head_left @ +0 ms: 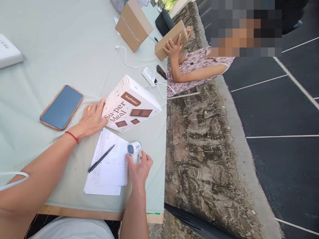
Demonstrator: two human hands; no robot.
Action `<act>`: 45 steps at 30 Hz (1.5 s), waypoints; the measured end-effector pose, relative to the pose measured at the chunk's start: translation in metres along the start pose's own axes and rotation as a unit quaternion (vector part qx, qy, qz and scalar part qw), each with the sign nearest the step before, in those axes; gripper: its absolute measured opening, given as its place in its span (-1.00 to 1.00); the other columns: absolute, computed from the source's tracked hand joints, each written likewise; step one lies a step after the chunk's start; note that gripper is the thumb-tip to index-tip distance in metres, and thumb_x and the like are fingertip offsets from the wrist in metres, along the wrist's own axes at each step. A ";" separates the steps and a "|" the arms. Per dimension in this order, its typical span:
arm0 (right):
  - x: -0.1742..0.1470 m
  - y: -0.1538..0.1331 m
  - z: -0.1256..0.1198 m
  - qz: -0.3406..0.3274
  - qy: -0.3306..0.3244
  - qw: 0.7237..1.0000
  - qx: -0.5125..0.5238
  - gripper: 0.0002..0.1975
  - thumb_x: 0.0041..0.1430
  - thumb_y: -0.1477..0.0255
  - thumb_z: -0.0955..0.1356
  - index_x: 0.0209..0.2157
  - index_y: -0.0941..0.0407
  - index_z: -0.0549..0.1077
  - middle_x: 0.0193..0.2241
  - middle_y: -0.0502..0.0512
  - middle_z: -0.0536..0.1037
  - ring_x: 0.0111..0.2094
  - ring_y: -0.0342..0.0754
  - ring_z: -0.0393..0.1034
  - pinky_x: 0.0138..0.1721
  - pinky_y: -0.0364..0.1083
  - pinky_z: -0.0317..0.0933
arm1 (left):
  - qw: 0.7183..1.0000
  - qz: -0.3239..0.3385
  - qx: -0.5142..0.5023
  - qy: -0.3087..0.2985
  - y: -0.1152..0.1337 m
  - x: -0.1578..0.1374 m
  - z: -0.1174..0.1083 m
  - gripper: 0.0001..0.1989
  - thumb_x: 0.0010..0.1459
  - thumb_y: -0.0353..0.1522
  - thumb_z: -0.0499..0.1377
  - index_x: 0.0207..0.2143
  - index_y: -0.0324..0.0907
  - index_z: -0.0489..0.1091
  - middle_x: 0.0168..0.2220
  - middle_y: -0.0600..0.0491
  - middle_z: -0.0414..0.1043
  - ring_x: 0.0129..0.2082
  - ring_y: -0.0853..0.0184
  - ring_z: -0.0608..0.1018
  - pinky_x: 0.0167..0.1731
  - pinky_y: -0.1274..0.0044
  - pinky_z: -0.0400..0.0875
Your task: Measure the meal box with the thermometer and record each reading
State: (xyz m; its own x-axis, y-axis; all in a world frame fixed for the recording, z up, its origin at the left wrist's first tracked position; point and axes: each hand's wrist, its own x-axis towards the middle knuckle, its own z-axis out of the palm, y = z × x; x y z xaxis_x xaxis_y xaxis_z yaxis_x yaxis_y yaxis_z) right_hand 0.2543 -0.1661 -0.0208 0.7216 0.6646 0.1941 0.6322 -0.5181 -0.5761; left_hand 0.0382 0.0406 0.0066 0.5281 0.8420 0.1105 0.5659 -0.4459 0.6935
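Observation:
My left hand (91, 118) grips the near left end of a white and brown Super Meal box (132, 108), thumb on one side and fingers along the other. The box is tilted on the table. At the table's right side, my right hand (138, 167) has its thumb against a white and blue infrared thermometer (134, 148), fingers curled loosely on its far side. Between my arms lie printed sheets (109, 181) with a black pen (101, 158) across them. A phone (61, 107) in a brown case rests left of my left hand.
Across the table's far right corner, another person's hands (174, 48) hold a cardboard box (170, 39). A second cardboard box (134, 26), a black case (164, 22), a white device with a cable (149, 75) and a small dark object (161, 71) lie nearby. A white device (9, 52) sits far left.

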 end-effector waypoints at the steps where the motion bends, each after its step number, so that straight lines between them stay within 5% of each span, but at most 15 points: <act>1: -0.003 -0.005 0.002 -0.041 0.010 0.999 0.012 -0.39 -0.04 0.11 0.47 0.02 0.13 0.48 -0.05 0.25 0.37 -0.06 0.14 0.32 -0.03 0.11 0.23 | 1.000 0.004 0.004 -0.002 0.000 0.000 0.000 -0.24 0.24 -0.23 -0.08 0.38 -0.42 -0.20 0.12 -0.28 0.24 0.14 -0.01 0.26 0.21 0.10 0.03; 4: -0.014 -0.023 0.012 -0.159 -0.064 0.983 0.072 -0.65 0.21 0.23 0.36 -0.04 0.08 0.54 -0.18 0.15 0.41 -0.16 0.02 0.35 -0.09 0.07 0.26 | 0.999 0.019 0.024 -0.013 0.000 -0.002 0.000 -0.22 0.21 -0.25 -0.03 0.37 -0.44 -0.20 0.17 -0.31 0.20 0.19 -0.05 0.24 0.23 0.09 0.01; 7: -0.023 -0.043 0.023 -0.245 -0.170 0.950 0.097 -0.72 0.31 0.36 0.27 -0.06 0.01 0.57 -0.28 0.09 0.43 -0.25 -0.04 0.36 -0.19 0.01 0.26 | 0.999 0.028 0.041 -0.013 -0.001 -0.003 0.002 -0.16 0.16 -0.26 0.06 0.37 -0.40 -0.22 0.21 -0.33 0.18 0.23 -0.08 0.22 0.24 0.07 -0.01; 14: -0.017 -0.061 0.013 -0.320 -0.267 0.907 0.056 -0.78 0.33 0.42 0.25 -0.19 0.03 0.54 -0.33 0.09 0.51 -0.26 -0.02 0.37 -0.21 0.01 0.21 | 0.998 0.035 0.052 -0.012 -0.008 -0.003 0.010 0.30 -0.17 -0.08 0.42 0.38 -0.29 -0.34 0.24 -0.35 0.14 0.28 -0.17 0.19 0.29 0.04 -0.14; 16: -0.015 -0.060 0.008 -0.295 -0.271 0.911 0.098 -0.83 0.31 0.39 0.27 -0.24 0.05 0.50 -0.34 0.09 0.52 -0.28 -0.02 0.38 -0.23 0.00 0.23 | 0.998 0.041 0.055 -0.005 -0.010 -0.004 0.013 0.34 -0.20 -0.07 0.43 0.39 -0.24 -0.38 0.25 -0.34 0.14 0.29 -0.17 0.18 0.29 0.03 -0.15; 19: -0.015 -0.063 0.009 -0.186 -0.171 0.939 0.235 -0.89 0.22 0.32 0.34 -0.31 0.07 0.42 -0.41 0.04 0.48 -0.41 -0.06 0.37 -0.33 -0.03 0.27 | 0.997 0.048 0.061 -0.005 -0.010 -0.004 0.015 0.37 -0.22 -0.09 0.45 0.39 -0.22 -0.41 0.26 -0.33 0.12 0.30 -0.16 0.18 0.29 0.04 -0.15; 22: -0.015 -0.075 0.022 -0.068 -0.091 0.923 0.368 -0.82 0.10 0.30 0.40 -0.40 0.07 0.34 -0.49 -0.06 0.45 -0.54 -0.14 0.32 -0.41 -0.07 0.26 | 0.997 0.044 0.069 -0.009 -0.009 -0.005 0.014 0.40 -0.27 -0.14 0.47 0.39 -0.24 -0.41 0.26 -0.34 0.11 0.30 -0.16 0.17 0.29 0.05 -0.15; 27: -0.011 -0.095 0.052 0.029 -0.102 0.919 0.380 -0.85 -0.04 0.31 0.38 -0.45 0.10 0.43 -0.59 -0.08 0.42 -0.57 -0.15 0.29 -0.46 -0.10 0.21 | 0.997 0.035 0.060 -0.014 -0.007 -0.006 0.011 0.37 -0.24 -0.14 0.46 0.39 -0.23 -0.41 0.28 -0.34 0.10 0.32 -0.15 0.14 0.31 0.06 -0.19; 32: -0.018 -0.094 0.065 0.047 -0.077 0.943 0.321 -0.85 -0.11 0.31 0.38 -0.52 0.10 0.43 -0.58 -0.06 0.43 -0.53 -0.16 0.26 -0.46 -0.13 0.19 | 0.997 0.042 0.060 -0.013 -0.006 -0.008 0.012 0.39 -0.24 -0.11 0.46 0.39 -0.23 -0.42 0.28 -0.33 0.10 0.31 -0.16 0.15 0.30 0.05 -0.19; 45: -0.019 -0.096 0.065 0.034 -0.099 0.943 0.317 -0.86 -0.08 0.31 0.37 -0.53 0.11 0.45 -0.60 -0.06 0.43 -0.54 -0.15 0.25 -0.46 -0.13 0.18 | 0.996 0.038 0.075 -0.014 -0.004 -0.008 0.011 0.44 -0.30 -0.14 0.49 0.39 -0.24 -0.43 0.28 -0.36 0.10 0.31 -0.16 0.15 0.31 0.05 -0.20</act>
State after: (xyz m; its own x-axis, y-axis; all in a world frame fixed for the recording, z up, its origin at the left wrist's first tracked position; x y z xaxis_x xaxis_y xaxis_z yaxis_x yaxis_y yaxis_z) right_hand 0.1616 -0.0936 -0.0212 0.6478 0.7614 0.0248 0.2466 -0.1789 -0.9525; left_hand 0.0388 0.0317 -0.0049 0.5899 0.7958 0.1372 0.6101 -0.5505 0.5698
